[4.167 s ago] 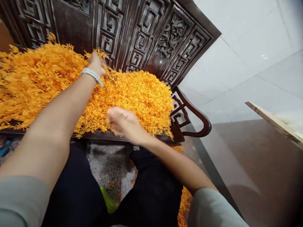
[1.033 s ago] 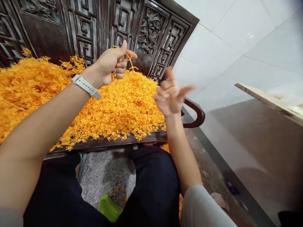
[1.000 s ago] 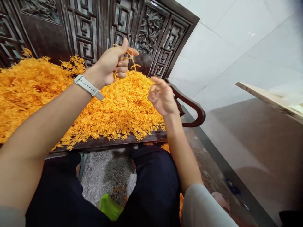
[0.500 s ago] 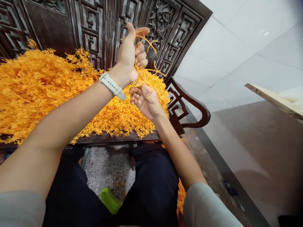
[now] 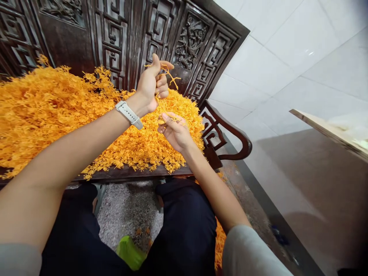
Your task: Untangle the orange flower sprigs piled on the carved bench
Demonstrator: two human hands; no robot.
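Note:
A big heap of orange branched plastic sprigs (image 5: 71, 111) covers the seat of a dark carved wooden bench (image 5: 120, 34). My left hand (image 5: 152, 82), with a pale watch strap (image 5: 128, 114) on the wrist, is raised above the heap and closed on an orange sprig (image 5: 169, 74) that sticks out past its fingers. Just below it, my right hand (image 5: 172, 130) is palm up over the heap's right part, its fingers curled and pinching a thin orange strand (image 5: 169, 118).
The bench's curved armrest (image 5: 230, 142) is to the right of my right hand. My dark trouser legs (image 5: 184, 230) are below, over speckled floor with a green shoe (image 5: 128, 251). Pale floor tiles and a wooden board's edge (image 5: 330, 132) lie at right.
Since half a second ago my left hand has come down a little with its sprig. My right hand stays under it, now pinching a strand; a second ago it was open and further right.

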